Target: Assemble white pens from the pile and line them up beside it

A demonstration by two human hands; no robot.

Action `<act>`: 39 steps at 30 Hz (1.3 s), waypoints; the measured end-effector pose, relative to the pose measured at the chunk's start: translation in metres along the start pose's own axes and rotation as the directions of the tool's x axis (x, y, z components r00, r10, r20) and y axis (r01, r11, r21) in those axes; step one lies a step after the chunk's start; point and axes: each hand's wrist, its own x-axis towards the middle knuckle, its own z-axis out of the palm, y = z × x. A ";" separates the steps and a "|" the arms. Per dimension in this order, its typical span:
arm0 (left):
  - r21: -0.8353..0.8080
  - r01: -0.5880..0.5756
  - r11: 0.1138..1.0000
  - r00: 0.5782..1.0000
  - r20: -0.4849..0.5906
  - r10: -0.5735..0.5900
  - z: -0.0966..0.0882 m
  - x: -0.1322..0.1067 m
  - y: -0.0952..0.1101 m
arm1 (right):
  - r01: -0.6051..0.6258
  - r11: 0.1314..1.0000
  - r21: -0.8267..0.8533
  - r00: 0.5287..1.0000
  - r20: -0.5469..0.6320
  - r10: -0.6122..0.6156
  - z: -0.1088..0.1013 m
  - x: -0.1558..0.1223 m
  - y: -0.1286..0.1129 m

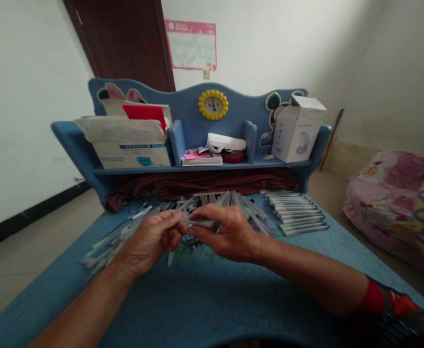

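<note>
In front of my chest, both hands hold one pen [203, 223] roughly level between them. My right hand [230, 229] pinches its grey barrel between thumb and fingers, the dark end pointing right. The thumb and forefinger of my left hand [157, 237] close on its left end, where the detail is too small to make out. A clear slim piece [170, 258] sticks out below my left hand; whether it is held is unclear. Behind the hands lies a heap of translucent pen parts [230, 199], partly covered by my fingers.
A row of pens [299, 212] lies at the right of the blue desk [212, 299]. More pale pen parts [103, 246] are piled at the left. The shelf behind carries a mask box [132, 153], a white box [299, 133] and papers [201, 160]. Checked cloth [204, 182] lies beneath it.
</note>
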 end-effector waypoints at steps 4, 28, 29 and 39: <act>0.056 0.030 0.998 0.998 0.053 -0.033 0.005 -0.003 -0.003 | -0.127 0.980 0.155 0.992 0.020 0.125 -0.007 0.006 -0.002; 0.455 -0.045 0.890 0.998 0.050 0.025 0.009 0.001 -0.012 | -0.752 0.517 0.410 0.515 -0.124 0.848 -0.193 -0.081 0.037; 0.468 -0.046 0.882 0.999 0.047 0.027 0.009 0.001 -0.013 | -0.763 0.498 0.412 0.496 -0.122 0.860 -0.195 -0.086 0.039; 0.529 -0.076 0.845 0.997 0.069 0.046 0.014 -0.001 -0.011 | -0.780 0.318 0.539 0.304 -0.118 0.945 -0.189 -0.122 0.060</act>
